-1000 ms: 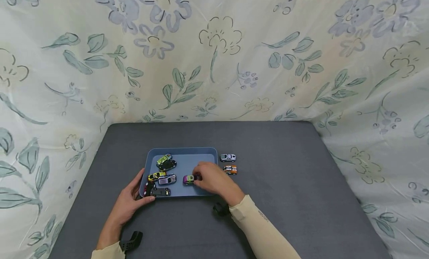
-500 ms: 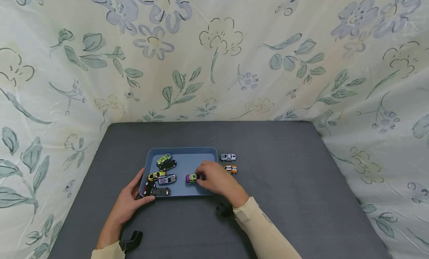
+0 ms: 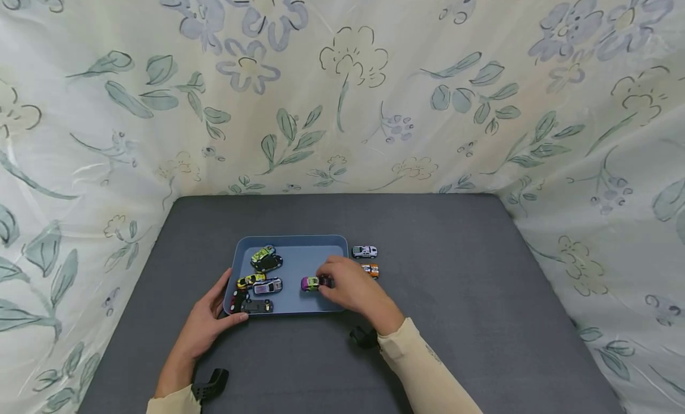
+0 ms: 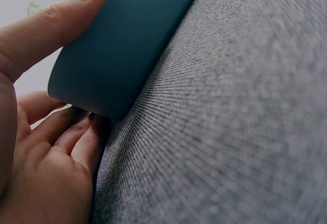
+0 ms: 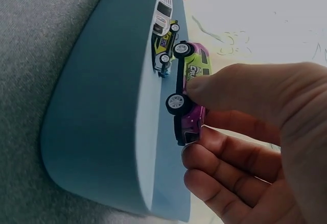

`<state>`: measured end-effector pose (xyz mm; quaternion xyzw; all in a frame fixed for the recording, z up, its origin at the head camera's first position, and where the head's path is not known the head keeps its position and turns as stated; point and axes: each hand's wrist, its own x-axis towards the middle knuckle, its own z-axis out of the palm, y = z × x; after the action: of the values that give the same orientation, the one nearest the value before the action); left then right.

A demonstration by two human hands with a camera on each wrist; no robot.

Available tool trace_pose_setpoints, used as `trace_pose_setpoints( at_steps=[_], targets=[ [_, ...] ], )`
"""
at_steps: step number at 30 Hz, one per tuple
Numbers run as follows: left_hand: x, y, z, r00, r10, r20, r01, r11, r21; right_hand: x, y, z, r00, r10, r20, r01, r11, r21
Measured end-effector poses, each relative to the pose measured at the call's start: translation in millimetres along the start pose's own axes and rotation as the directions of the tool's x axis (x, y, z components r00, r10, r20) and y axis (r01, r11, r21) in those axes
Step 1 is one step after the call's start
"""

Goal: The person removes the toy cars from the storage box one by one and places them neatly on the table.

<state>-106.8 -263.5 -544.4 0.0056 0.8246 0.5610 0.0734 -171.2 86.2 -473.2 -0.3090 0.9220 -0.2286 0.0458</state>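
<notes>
My right hand [image 3: 355,283] pinches a purple and lime toy car [image 3: 310,284] between thumb and fingers, over the right half of the blue tray [image 3: 305,241]. In the right wrist view the toy car [image 5: 191,71] is tilted on its side near the tray wall, its wheels showing. At the tray's near left corner, my left hand [image 3: 206,322] holds the tray. The left wrist view has the thumb against the tray's outer wall [image 4: 117,45] and the fingers bent round its end.
Several toy cars stand in the tray's left half, among them a black car [image 3: 269,263], a silver striped car [image 3: 267,286] and a dark grey car [image 3: 258,306]. Outside the right rim, a white car [image 3: 364,252] and a partly hidden orange car [image 3: 371,270] stand on the grey tabletop [image 3: 444,271].
My right hand has shifted slightly right with the purple and lime toy car, covering more of the orange car. The left hand and the tray have stayed in place.
</notes>
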Motion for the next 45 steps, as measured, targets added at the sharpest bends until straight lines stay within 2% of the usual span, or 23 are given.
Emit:
trace_pose_setpoints(
  at_steps=[10,17,25,37,45],
  targets=[
    [-1.1,3.5,-0.5,1.000,0.005,0.001,-0.005,1.000,-0.002,-11,1,-6,0.998,-0.031,-0.057,0.032,0.999,0.020],
    [-1.2,2.5,0.8,1.000,0.003,0.010,-0.003,0.999,-0.037,-16,3,-10,0.997,-0.029,-0.070,0.030,0.999,0.018],
    [-0.2,0.9,1.1,1.000,0.022,0.006,-0.022,0.999,-0.030,-25,10,-17,0.994,-0.021,-0.110,0.024,0.999,0.029],
    [-1.7,0.5,0.1,1.000,0.013,0.009,-0.013,0.999,-0.038,-35,23,-18,0.994,0.027,-0.107,-0.027,1.000,0.005],
    [-0.9,1.2,1.2,1.000,0.023,-0.002,-0.023,0.999,-0.028,-45,31,-20,0.991,0.090,-0.095,-0.090,0.996,0.006]
  ],
)
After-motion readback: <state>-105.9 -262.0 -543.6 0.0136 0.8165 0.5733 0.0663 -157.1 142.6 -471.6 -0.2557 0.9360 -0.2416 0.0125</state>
